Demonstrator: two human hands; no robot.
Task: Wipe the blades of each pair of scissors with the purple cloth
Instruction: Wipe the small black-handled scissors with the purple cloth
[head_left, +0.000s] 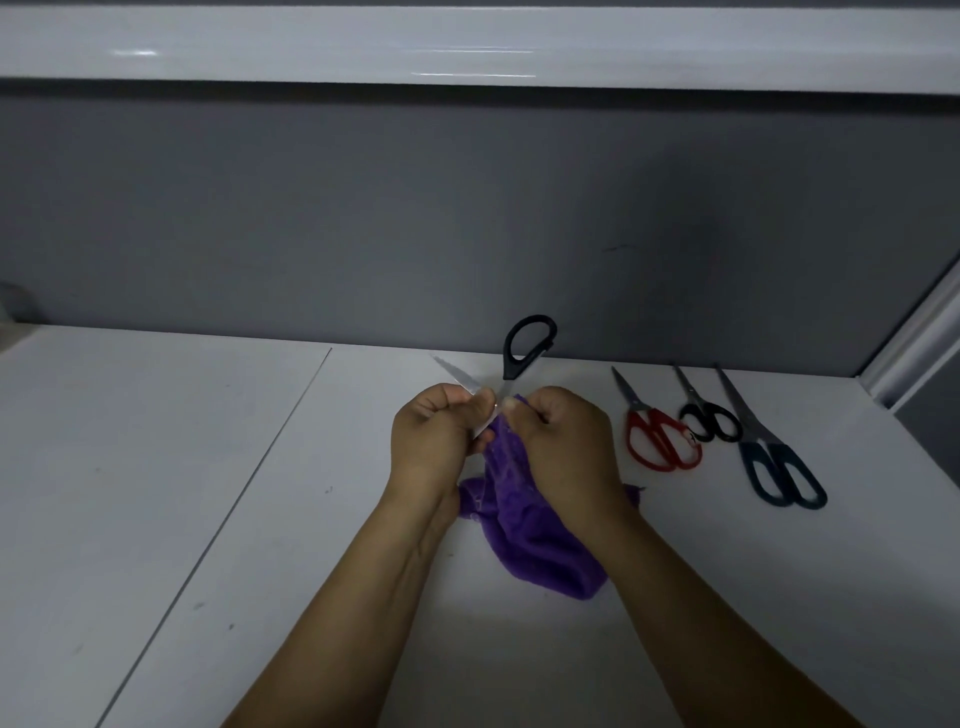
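Black-handled scissors (527, 345) stand opened above the white table (260, 493), one handle loop pointing up and away, one blade sticking out up-left. My left hand (439, 439) grips these scissors near the pivot. My right hand (563, 439) holds the purple cloth (524, 540) bunched against the scissors by the pivot; the cloth hangs down between my wrists onto the table. The second blade is hidden by my hands and the cloth.
Three more pairs lie shut to the right, tips pointing away: red-handled scissors (657, 434), small black scissors (709, 418) and long dark-blue scissors (774, 462). A grey wall (467, 218) backs the table. A seam (234, 499) runs across the tabletop on the left.
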